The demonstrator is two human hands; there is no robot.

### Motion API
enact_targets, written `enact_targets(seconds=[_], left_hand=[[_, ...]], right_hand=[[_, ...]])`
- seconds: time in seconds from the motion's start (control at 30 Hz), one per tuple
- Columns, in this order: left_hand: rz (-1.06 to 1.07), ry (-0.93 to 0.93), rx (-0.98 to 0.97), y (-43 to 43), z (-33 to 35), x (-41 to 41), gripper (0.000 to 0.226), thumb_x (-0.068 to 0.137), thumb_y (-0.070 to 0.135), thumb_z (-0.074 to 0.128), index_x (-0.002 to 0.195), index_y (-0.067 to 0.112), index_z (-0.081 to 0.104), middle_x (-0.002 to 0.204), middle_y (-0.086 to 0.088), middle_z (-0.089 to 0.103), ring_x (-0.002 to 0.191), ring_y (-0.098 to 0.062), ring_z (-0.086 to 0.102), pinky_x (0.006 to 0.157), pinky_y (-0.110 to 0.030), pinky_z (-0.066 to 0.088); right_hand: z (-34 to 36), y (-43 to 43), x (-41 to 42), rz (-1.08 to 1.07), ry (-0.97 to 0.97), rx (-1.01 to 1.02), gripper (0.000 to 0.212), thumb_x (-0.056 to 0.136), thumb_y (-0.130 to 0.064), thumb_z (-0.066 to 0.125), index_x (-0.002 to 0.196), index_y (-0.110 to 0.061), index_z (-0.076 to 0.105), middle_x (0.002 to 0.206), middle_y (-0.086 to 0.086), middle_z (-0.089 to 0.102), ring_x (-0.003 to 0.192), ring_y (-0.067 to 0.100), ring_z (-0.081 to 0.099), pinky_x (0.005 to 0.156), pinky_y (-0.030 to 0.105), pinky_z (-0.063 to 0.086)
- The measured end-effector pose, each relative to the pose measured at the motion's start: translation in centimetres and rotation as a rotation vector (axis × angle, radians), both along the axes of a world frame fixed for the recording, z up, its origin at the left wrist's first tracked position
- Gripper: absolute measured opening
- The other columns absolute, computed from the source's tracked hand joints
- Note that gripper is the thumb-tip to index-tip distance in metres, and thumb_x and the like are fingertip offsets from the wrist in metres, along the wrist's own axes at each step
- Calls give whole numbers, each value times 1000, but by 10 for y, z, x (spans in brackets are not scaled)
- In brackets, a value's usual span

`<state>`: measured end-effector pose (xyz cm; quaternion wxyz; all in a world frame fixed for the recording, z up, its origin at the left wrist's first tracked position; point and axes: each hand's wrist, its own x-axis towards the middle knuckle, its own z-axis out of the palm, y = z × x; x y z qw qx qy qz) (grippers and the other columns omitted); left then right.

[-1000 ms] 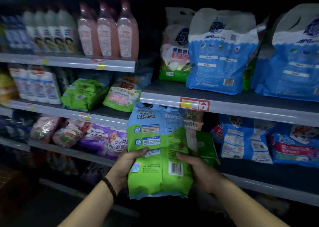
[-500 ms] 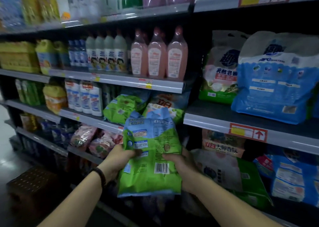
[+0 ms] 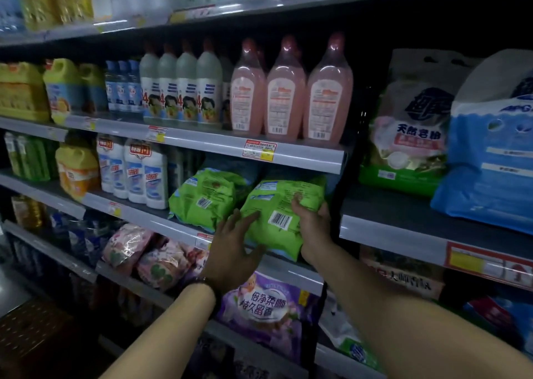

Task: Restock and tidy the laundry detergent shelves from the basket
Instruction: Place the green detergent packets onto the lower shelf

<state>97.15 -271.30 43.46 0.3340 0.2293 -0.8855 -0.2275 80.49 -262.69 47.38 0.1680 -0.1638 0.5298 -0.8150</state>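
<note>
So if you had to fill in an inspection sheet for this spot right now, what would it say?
Surface: grey shelf with price tags on its front rail.
Job's things: green bag resting at the shelf's front edge, barcode facing out; second green bag just left of it; brown crate on the floor, lower left.
Clutter: nothing seen.
Grippers: left hand flat, fingers spread against the green bag's lower left; right hand grips its right edge.
Cables: nothing seen.
Surroundings: pink bottles on the level above, white bottles to the left, purple bag below, blue bag in the next bay; dim light.
</note>
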Motion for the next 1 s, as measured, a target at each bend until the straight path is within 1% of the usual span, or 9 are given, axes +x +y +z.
enact_targets(seconds=[0.13, 0.27, 0.47, 0.53, 0.63, 0.73, 0.83, 0.9, 1.0], left_hand=[[11, -189, -57, -10, -7, -37, 81, 86, 77, 33, 163, 53, 22, 174, -17, 23, 162, -39, 15, 123, -60, 28], [42, -278, -43, -5, -18, -52, 83, 89, 73, 32, 165, 51, 8, 177, -16, -4, 163, -37, 14, 125, -63, 22], [46, -278, -46, -7, -30, -51, 88, 86, 77, 37, 163, 54, 2, 178, -12, -3, 157, -37, 32, 121, -60, 33], [39, -276, -33, -6, -28, -48, 86, 87, 77, 42, 162, 56, 4, 178, -8, -3, 157, -35, 32, 121, -61, 34], [38, -280, -14, -3, -26, -46, 83, 93, 71, 52, 160, 61, 5, 178, -5, -5, 160, -36, 27, 121, -64, 33], [63, -308, -33, 3, -28, -46, 86, 93, 73, 51, 161, 60, -1, 178, -5, -7, 161, -37, 20, 123, -65, 30], [104, -323, -41, 11, -31, -47, 90, 91, 76, 49, 161, 59, -5, 178, -6, -6, 162, -38, 14, 123, -64, 31], [137, -359, -47, 15, -31, -48, 92, 92, 77, 48, 162, 57, -8, 178, -5, -9, 163, -36, 11, 125, -64, 27], [152, -410, -61, 18, -28, -51, 94, 92, 79, 46, 162, 55, -12, 178, -5, -11, 163, -36, 9, 126, -65, 18]], right_hand=[[-3, -30, -13, -172, 208, 170, 81, 87, -35, 86, 155, -21, 46, 152, 6, 57, 137, 29, 56, 114, 50, 48], [-15, -44, -11, -144, 304, 373, 103, 93, -41, 78, 167, -6, 16, 167, 16, 36, 153, 31, 38, 123, 39, 32], [-22, -39, -10, -175, 318, 570, 93, 89, -38, 82, 152, 5, 28, 151, 24, 53, 135, 37, 56, 105, 33, 44], [-24, -34, -6, -214, 288, 558, 97, 83, -53, 82, 149, -1, 32, 146, 23, 57, 129, 40, 61, 103, 40, 50], [-23, -37, -18, -285, 251, 422, 127, 58, -79, 71, 159, -20, 24, 157, 15, 50, 137, 40, 56, 111, 53, 49], [-21, -39, -28, -179, 161, 298, 124, 58, -62, 86, 160, -42, 19, 160, 0, 47, 140, 31, 55, 112, 56, 49], [-7, -37, -31, -58, 191, 310, 100, 85, -13, 86, 164, -33, 28, 157, 4, 52, 134, 29, 58, 109, 51, 53], [-3, -39, -40, 12, 272, 398, 91, 90, -11, 81, 163, -29, 31, 157, 7, 52, 135, 31, 57, 108, 49, 53], [-8, -33, -33, -77, 402, 567, 96, 96, -27, 77, 168, -18, 14, 167, 10, 38, 147, 33, 46, 117, 45, 44]])
